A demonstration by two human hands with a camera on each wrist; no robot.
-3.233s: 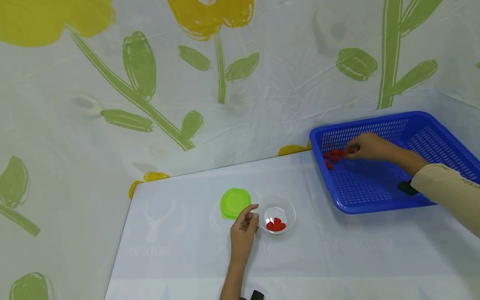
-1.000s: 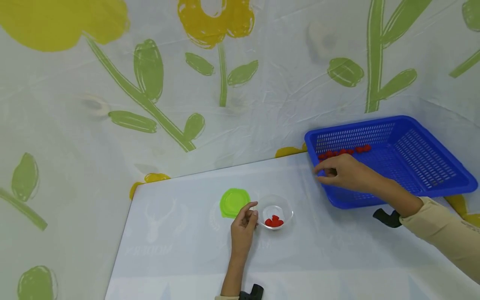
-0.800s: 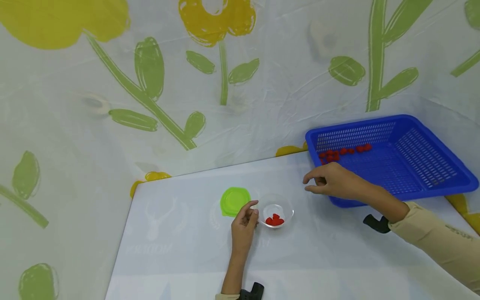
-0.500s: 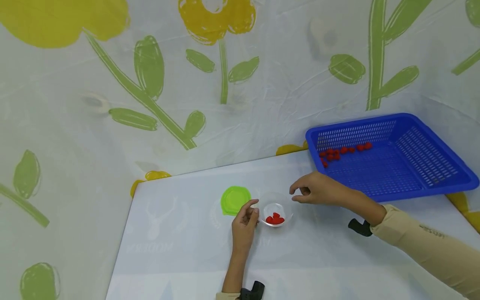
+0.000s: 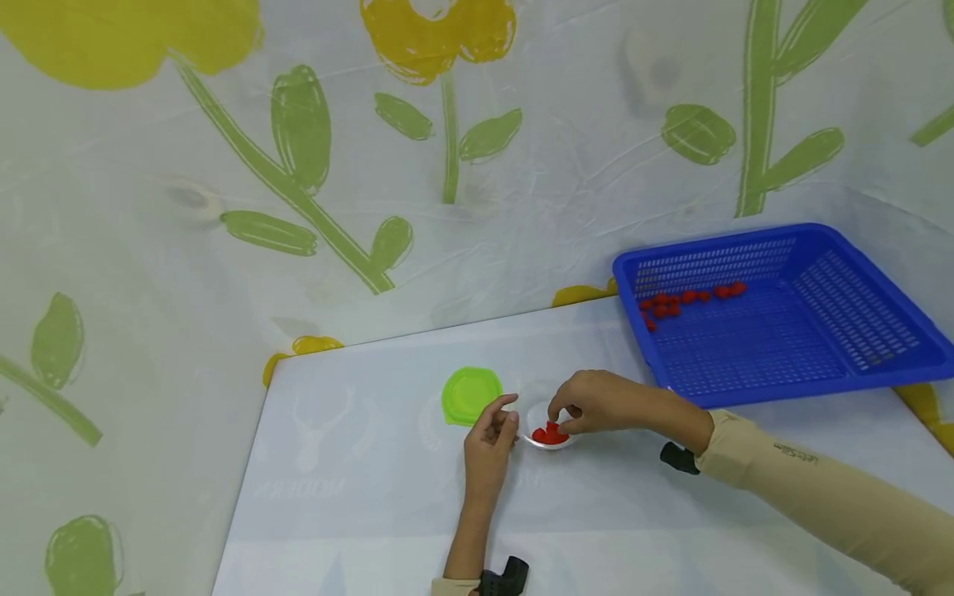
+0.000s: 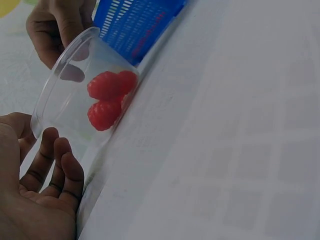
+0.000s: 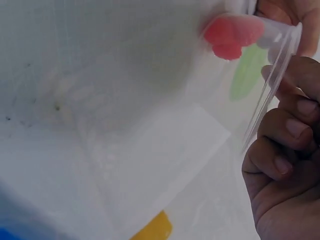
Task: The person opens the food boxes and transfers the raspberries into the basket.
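Observation:
Red raspberries (image 6: 104, 86) lie in the bottom of a clear plastic bowl (image 6: 75, 95), which stands upright on the white table. My left hand (image 5: 488, 451) is at the bowl's left side. Its thumb and index finger are by the rim and the other fingers are loosely bent. My right hand (image 5: 599, 404) reaches over the right side of the bowl. Its fingertips are inside, just above the raspberries. In the left wrist view a small gap shows between those fingertips and the raspberries, with nothing seen between them. A green lid (image 5: 471, 396) lies behind my left hand.
A blue basket (image 5: 812, 382) with slotted walls stands at the back right of the table. Several more raspberries (image 5: 663, 305) lie along its far left corner. A flower-printed sheet (image 5: 522, 207) hangs behind the table (image 5: 358, 463).
My right hand has moved left from the basket, across the table, and lowered into the bowl. My left hand has stayed at the bowl's rim. The lid has not moved.

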